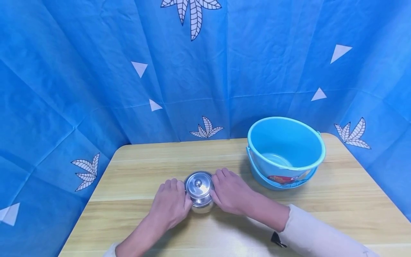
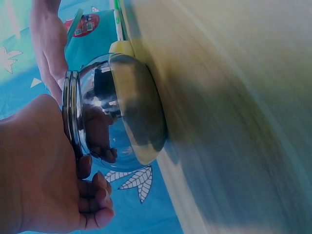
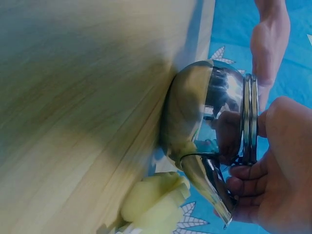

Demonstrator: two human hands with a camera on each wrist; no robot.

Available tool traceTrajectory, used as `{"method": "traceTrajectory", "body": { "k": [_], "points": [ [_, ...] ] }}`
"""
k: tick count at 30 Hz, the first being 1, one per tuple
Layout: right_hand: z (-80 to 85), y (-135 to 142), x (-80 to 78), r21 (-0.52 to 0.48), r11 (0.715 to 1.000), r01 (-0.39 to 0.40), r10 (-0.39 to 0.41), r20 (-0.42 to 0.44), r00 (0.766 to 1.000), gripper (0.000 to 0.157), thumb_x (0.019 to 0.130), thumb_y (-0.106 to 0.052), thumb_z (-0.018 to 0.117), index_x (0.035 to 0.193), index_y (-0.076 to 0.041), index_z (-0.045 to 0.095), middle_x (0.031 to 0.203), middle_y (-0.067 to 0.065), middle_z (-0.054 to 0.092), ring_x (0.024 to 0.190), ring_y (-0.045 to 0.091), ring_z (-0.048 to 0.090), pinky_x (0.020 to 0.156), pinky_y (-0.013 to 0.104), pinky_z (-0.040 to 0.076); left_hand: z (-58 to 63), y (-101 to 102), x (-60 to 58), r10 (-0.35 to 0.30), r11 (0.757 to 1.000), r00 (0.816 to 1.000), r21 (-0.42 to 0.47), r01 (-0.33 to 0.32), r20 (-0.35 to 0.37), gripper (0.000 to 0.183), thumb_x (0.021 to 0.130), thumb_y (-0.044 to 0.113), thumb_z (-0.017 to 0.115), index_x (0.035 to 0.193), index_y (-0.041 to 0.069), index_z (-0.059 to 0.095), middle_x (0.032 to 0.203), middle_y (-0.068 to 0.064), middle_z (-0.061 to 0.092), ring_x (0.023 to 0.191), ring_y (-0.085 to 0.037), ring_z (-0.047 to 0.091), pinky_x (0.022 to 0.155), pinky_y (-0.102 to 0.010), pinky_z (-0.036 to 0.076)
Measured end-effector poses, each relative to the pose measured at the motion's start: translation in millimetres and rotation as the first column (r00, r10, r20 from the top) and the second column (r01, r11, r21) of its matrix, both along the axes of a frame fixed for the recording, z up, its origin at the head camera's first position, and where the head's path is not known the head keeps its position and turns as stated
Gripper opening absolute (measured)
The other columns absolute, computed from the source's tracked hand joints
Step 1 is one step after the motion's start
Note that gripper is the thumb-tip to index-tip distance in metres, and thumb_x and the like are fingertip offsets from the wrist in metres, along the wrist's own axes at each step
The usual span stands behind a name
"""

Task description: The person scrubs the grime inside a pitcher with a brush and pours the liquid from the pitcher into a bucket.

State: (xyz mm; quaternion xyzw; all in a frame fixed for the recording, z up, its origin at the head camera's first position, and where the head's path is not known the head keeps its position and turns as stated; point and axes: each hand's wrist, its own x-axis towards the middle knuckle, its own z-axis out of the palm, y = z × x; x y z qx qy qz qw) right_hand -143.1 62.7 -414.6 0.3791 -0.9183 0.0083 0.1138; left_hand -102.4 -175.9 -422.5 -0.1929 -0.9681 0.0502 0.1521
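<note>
A shiny steel teapot [image 1: 199, 203] with a round knobbed lid [image 1: 198, 183] sits upright, its base right at the tabletop. My left hand [image 1: 170, 203] holds it from the left near the rim, thumb on the near side. From the right, my right hand [image 1: 232, 191] grips the rim side, fingers curled by the spout [image 3: 207, 183], which shows in the right wrist view. The pot's rounded belly [image 2: 136, 107] mirrors the hands in the left wrist view. Beside the spout lies a pale yellow, soft-looking thing [image 3: 156, 202], hidden from the head view behind my right hand.
A light blue bucket [image 1: 285, 121] stands at the back right of the wooden table [image 1: 144, 157], its handle hanging down in front. Close behind the table hangs a blue curtain [image 1: 179, 71] with leaf patterns. Something small and black [image 1: 277, 240] shows beside my right sleeve [image 1: 314, 232].
</note>
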Motion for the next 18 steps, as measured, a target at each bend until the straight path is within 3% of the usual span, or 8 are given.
{"method": "traceTrajectory", "body": {
  "k": [7, 18],
  "points": [
    [-0.1, 4, 4.2, 0.001, 1.000, -0.001, 0.001, 0.003, 1.000, 0.041, 0.105, -0.040, 0.043, 0.109, -0.004, 0.063, 0.093, 0.006, 0.058, 0.087, 0.019, 0.054, 0.080, 0.033, 0.053, -1.0, 4, 3.3, -0.029, 1.000, 0.998, -0.009, 0.029, -0.054, 0.030, 0.094, 0.034, 0.046, 0.080, 0.009, 0.044, 0.072, -0.002, 0.036, 0.064, -0.017, 0.032, 0.059, -0.029, 0.033],
    [-1.2, 15, 14.0, 0.002, 1.000, -0.013, 0.013, 0.015, 1.000, 0.039, 0.105, -0.039, 0.044, 0.107, -0.004, 0.061, 0.095, 0.007, 0.059, 0.089, 0.020, 0.054, 0.083, 0.035, 0.054, -2.9, 12, 9.7, -0.048, 0.999, 0.996, -0.014, 0.047, -0.074, 0.030, 0.093, 0.035, 0.048, 0.079, 0.008, 0.044, 0.071, -0.001, 0.036, 0.063, -0.016, 0.031, 0.059, -0.027, 0.031]
  ]
}}
